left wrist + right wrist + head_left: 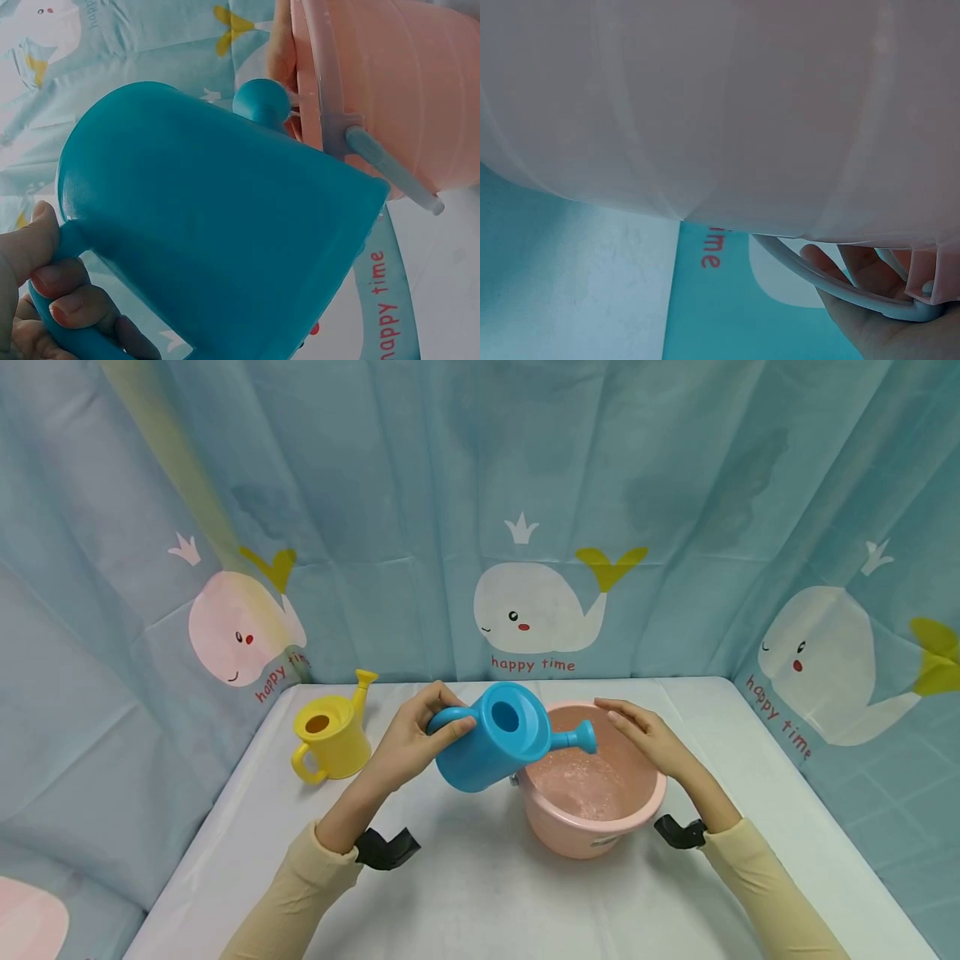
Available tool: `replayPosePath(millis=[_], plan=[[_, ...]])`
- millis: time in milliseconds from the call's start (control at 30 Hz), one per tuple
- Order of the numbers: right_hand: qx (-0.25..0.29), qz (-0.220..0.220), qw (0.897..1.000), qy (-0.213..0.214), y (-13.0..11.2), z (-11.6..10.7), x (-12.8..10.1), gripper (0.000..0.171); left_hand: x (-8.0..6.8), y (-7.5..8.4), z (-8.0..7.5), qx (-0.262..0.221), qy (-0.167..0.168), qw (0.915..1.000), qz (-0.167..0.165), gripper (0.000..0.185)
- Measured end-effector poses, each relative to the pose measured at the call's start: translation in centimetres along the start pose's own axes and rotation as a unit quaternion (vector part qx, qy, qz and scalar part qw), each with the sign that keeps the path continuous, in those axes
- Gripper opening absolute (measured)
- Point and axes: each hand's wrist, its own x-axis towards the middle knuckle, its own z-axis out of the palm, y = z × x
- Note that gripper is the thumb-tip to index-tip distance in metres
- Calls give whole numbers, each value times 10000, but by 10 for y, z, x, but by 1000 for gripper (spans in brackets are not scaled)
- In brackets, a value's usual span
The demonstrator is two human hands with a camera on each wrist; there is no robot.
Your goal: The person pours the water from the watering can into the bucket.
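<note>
My left hand [423,735] grips the curved handle of a blue watering can [483,752], with its fingers [64,296] curled round the handle. The can is tilted to the right, and its spout [581,739] reaches over a pink bucket [577,835] with water in it. My right hand [645,739] rests with fairly straight fingers on the bucket's far right rim. In the right wrist view the bucket wall [727,112] fills the frame, and my fingers [859,270] lie by its grey bail handle [832,285].
A yellow watering can [333,739] stands on the white table [480,893] at the back left. A blue curtain [525,485] printed with whales closes in the table on three sides. Black wrist mounts sit on both beige sleeves.
</note>
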Motion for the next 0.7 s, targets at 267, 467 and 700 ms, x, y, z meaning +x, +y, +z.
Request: replayPosePath(millis=[267,467,700], plan=[[17,-12,10000,-4,-9,0,-1,37,1,0,0,41,-2,10000,9,18],[7,-30,10000,-1,4,1,0,38,1,-1,0,45,10,10000,10,17],[-53,-39,10000,33,6,0,1,38,1,0,0,54,-1,10000,28,18]])
